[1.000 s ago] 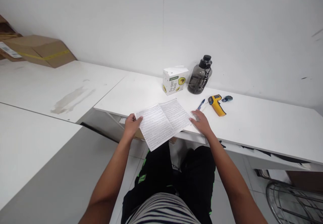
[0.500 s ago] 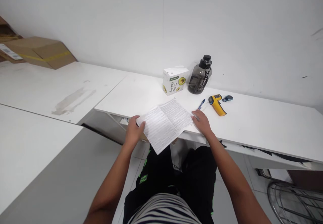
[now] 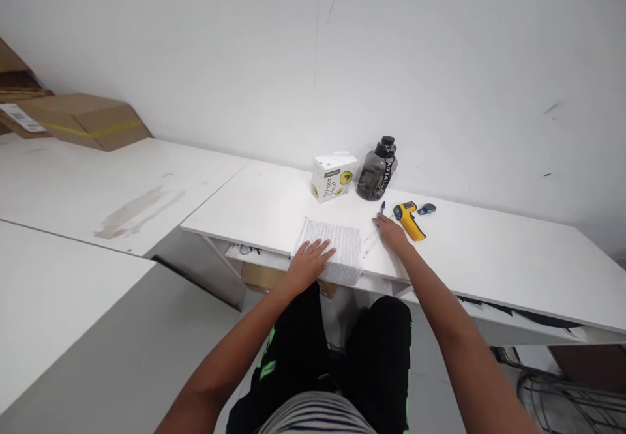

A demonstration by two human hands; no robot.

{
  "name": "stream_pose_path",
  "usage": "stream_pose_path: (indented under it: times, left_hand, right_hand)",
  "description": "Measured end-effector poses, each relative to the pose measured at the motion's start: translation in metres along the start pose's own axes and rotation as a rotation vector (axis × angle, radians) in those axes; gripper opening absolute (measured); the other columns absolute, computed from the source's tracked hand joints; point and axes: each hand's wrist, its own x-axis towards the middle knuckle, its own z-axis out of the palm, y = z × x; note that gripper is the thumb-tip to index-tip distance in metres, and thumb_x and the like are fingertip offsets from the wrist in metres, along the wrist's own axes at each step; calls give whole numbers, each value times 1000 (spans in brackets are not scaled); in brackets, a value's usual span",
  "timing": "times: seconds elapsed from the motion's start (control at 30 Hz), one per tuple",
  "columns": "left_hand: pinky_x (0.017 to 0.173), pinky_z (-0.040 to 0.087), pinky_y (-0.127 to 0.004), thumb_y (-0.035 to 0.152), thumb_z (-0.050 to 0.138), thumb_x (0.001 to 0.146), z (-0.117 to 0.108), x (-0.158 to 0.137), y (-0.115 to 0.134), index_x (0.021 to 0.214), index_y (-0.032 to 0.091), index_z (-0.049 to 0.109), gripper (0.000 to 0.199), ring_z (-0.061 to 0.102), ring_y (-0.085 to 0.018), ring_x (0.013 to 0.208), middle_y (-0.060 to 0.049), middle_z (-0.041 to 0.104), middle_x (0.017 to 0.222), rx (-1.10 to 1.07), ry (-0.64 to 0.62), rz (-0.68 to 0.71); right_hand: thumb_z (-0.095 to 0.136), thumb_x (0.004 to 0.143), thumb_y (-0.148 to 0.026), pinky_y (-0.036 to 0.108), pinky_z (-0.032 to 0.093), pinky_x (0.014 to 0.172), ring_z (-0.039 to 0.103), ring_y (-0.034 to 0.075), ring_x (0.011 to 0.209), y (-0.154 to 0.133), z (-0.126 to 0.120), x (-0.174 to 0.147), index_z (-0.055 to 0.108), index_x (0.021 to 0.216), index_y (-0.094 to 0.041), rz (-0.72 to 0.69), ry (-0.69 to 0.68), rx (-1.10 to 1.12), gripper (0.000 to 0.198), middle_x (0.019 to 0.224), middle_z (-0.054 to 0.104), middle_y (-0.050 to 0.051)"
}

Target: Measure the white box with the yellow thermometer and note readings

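A sheet of paper (image 3: 346, 245) covered in dense lines lies over the front edge of the white desk, its lower part hanging past the edge. My left hand (image 3: 310, 264) rests on it, palm down and fingers spread. To the right, my right hand (image 3: 391, 233) has its fingers closed around a blue pen (image 3: 383, 206), whose tip end sticks up beyond the fingers. Just beside that hand lies a yellow infrared thermometer gun (image 3: 409, 220), with a small dark blue object (image 3: 427, 209) next to it.
A white "Super Meal" box (image 3: 333, 178) and a dark water jug (image 3: 377, 170) stand against the wall. Cardboard boxes (image 3: 88, 121) sit at far left. Beneath the desktop (image 3: 499, 251) runs an open shelf; a wire rack (image 3: 567, 395) stands lower right.
The paper has gone from being held up by its left edge to lying on the desk under my left hand. My right hand has left the paper's edge and closed on the pen.
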Motion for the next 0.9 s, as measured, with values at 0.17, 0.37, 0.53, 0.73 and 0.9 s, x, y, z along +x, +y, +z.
stream_pose_path:
  times: [0.17, 0.37, 0.53, 0.73, 0.9]
  left_hand:
    - [112, 39, -48, 16, 57, 87, -4, 0, -2, 141, 34, 52, 57, 46, -27, 139, -3, 48, 152, 16, -33, 27]
    - [93, 53, -38, 14, 46, 91, -53, 14, -13, 125, 31, 67, 43, 68, -23, 111, -3, 70, 125, -125, -86, -18]
    - [110, 43, -42, 21, 43, 94, -122, 31, -2, 131, 28, 64, 43, 55, -25, 130, -4, 63, 137, -259, 571, -245]
    - [98, 52, -44, 13, 45, 90, -60, 47, 38, 121, 27, 70, 42, 65, -27, 117, -9, 69, 127, -191, 240, 4]
    - [98, 50, -49, 40, 55, 92, 11, 38, 55, 126, 21, 67, 41, 61, -33, 121, -12, 64, 134, -80, 111, 78]
  right_hand:
    - [44, 81, -1, 41, 47, 103, 56, 27, 126, 1, 8, -13, 66, 128, -19, 18, 52, 14, 54, 145, 56, 9]
    - [46, 89, -11, 47, 40, 106, 52, 31, 123, -1, 10, -20, 70, 124, -19, -1, 161, 18, 43, 132, 64, 12]
    - [45, 83, -5, 38, 46, 100, 58, 25, 118, -1, 12, -21, 73, 116, -21, -27, 186, 84, 46, 129, 67, 9]
    - [43, 80, -4, 46, 40, 107, 53, 27, 126, 0, 12, -27, 72, 112, -18, 139, 329, 62, 45, 133, 62, 13]
    - [46, 86, -20, 70, 15, 110, 38, 37, 137, 0, 13, -22, 61, 128, -21, 514, 629, 91, 45, 142, 52, 17]
